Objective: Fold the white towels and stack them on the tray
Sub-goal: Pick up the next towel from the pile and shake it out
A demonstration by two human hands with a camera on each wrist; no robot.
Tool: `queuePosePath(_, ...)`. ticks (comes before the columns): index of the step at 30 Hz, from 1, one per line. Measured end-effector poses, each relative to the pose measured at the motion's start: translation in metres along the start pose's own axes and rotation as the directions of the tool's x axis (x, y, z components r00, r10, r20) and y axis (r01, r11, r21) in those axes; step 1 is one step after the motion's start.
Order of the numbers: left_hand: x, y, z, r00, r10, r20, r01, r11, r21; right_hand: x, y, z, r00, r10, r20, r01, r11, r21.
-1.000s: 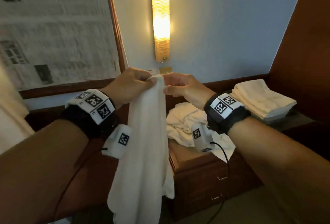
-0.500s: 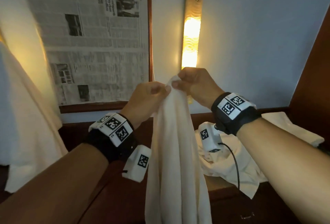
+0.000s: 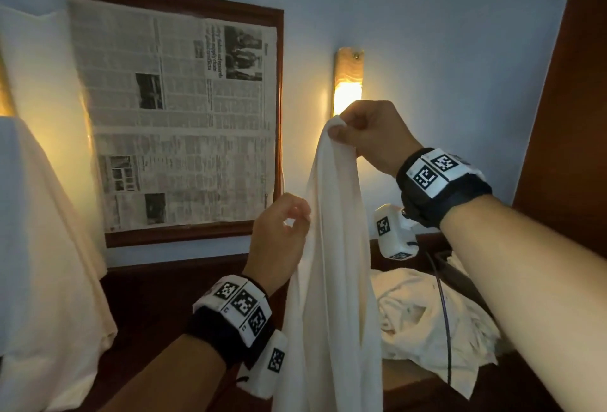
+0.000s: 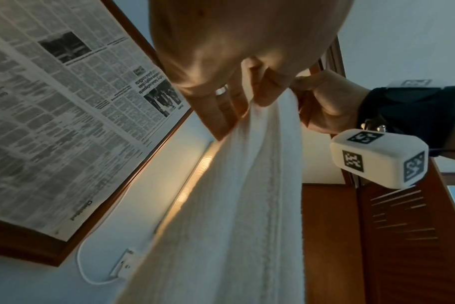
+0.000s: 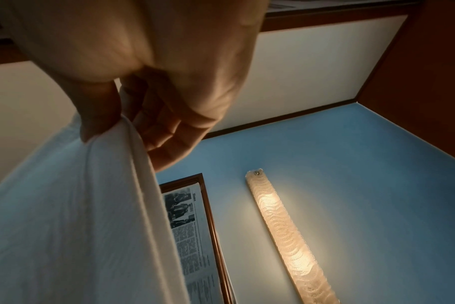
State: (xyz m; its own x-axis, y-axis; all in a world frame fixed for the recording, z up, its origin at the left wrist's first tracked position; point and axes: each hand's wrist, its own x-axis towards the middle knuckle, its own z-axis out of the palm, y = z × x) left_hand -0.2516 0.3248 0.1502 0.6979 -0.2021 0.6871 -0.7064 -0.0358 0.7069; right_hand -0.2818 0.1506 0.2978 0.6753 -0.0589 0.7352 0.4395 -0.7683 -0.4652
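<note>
the right hand (image 3: 368,136) pinches the top corner of the long white cotton towel (image 3: 331,280) up at twelve o'clock, so it hangs straight. the left hand (image 3: 279,237), at seven o'clock below, fingers lightly pinching its edge — likely seeking the next corner.

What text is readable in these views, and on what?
"Home": section heading on the framed newspaper, printed sideways as it hangs.
"safeguards ... supply chain ... conflicts": headline on the same page, only partly legible.
Body columns and captions of the newspaper: too small and blurred to read.
Wrist markers: black-and-white square code patterns, no words; the tiny marks at their edges are unreadable.
</note>
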Motion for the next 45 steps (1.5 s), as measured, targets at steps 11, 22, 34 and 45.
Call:
queuePosePath(11,0.004,-0.004,-0.025,0.983,0.069,0.172,-0.135,0.904,0.406,0.007,-0.024,0.006,1.000,-0.002,-0.016,0.000,0.990,-0.140)
queuePosePath(22,-0.013,-0.014,-0.065,0.993,0.100,0.070,-0.120,0.898,0.423,0.012,-0.038,0.011,0.989,-0.001,-0.146,-0.016,0.993,-0.116)
queuePosePath(34,-0.039,-0.050,-0.098,0.999,0.014,0.029,-0.025,0.907,0.421,0.004,-0.016,0.005,0.979,0.011,-0.204,-0.061,0.968,-0.243)
queuePosePath(45,-0.037,-0.051,-0.098,0.977,-0.214,0.021,0.194,0.921,0.339,-0.008,-0.010,0.003,0.948,0.071,-0.310,-0.144,0.965,-0.219)
